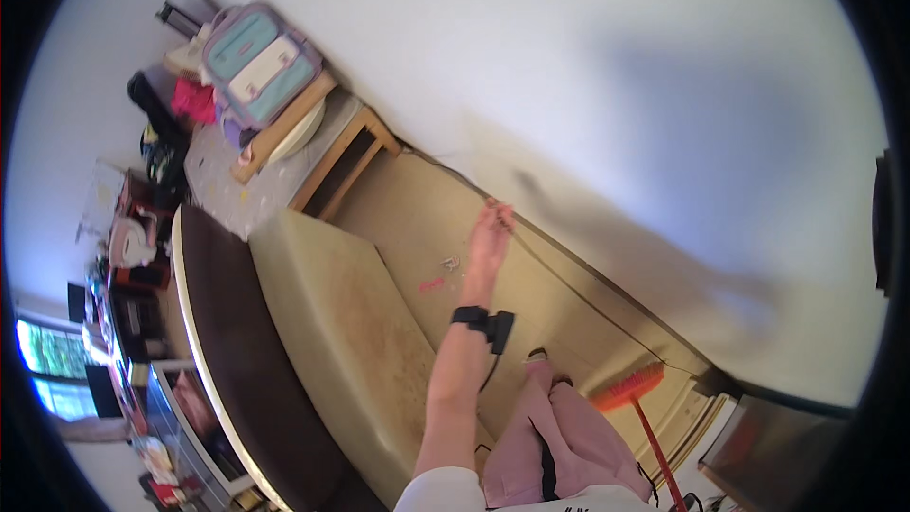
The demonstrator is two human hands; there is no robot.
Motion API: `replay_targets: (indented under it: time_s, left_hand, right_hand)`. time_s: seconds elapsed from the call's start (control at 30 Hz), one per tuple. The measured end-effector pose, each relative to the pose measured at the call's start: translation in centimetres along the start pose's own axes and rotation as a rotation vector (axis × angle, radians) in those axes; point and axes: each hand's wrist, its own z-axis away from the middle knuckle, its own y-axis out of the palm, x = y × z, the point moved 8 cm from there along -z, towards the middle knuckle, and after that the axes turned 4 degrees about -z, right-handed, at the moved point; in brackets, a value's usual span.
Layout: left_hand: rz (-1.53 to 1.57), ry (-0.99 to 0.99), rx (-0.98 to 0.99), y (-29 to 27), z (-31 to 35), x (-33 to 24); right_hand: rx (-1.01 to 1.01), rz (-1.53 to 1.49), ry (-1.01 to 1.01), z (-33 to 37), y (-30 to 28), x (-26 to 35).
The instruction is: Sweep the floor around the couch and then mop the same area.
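Note:
My left arm reaches forward, a black band with a small black device on its wrist. The fingers of my left hand (pixel 492 225) are closed around a thin dark cord (pixel 583 297) near the foot of the white wall. The cord runs from beside the wooden table toward the lower right. My right hand is out of the picture. An orange-red broom (pixel 629 386) stands bristles up beside my right leg, its red handle leading down to the lower edge. Whether a hand holds that handle cannot be seen.
A sofa (pixel 346 308) with a pale seat and dark back lies left of my arm. Beyond it, a wooden table (pixel 327 175) bears a pastel backpack (pixel 251 62). Small pink and white scraps (pixel 432 284) lie on the floor. A dark-topped box (pixel 777 441) stands lower right.

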Motion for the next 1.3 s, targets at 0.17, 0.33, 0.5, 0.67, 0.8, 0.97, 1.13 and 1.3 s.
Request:
replay_targets:
  time_s: [0.17, 0.33, 0.5, 0.67, 0.8, 0.97, 1.13, 1.3]
  left_hand:
    - [0.047, -0.131, -0.159, 1.7, 0.5, 3.3]
    - [0.002, -0.312, -0.166, 2.8, 1.9, 4.1]
    - [0.067, -0.36, -0.027, 4.7, 1.4, 5.3]
    - [-0.006, -0.369, 0.066, 4.0, 0.4, 4.6]
    - [-0.084, -0.441, 0.084, 3.2, 0.1, 4.3]
    - [-0.161, -0.51, 0.126, 2.4, 0.6, 5.5]
    - [-0.213, -0.553, 0.134, 2.6, 1.4, 8.0]
    - [-0.153, -0.524, 0.093, 2.1, 3.3, 10.6]
  right_hand:
    - [-0.002, 0.073, -0.056, 0.4, -1.8, 4.3]
    - [0.041, 0.072, -0.38, 0.3, -2.9, 15.9]
    - [0.135, 0.22, -0.085, -16.2, 0.7, 15.7]
    - [0.397, 0.282, -0.442, -27.3, 12.8, 29.5]
    - [0.481, -0.222, -0.679, -33.1, 20.1, 42.2]
    - [-0.048, 0.762, -0.841, -36.6, 25.9, 54.7]
    - [-0.159, 0.803, -0.821, -36.6, 26.1, 51.3]
    - [0.01, 0.431, -1.169, -36.4, 22.9, 37.4]
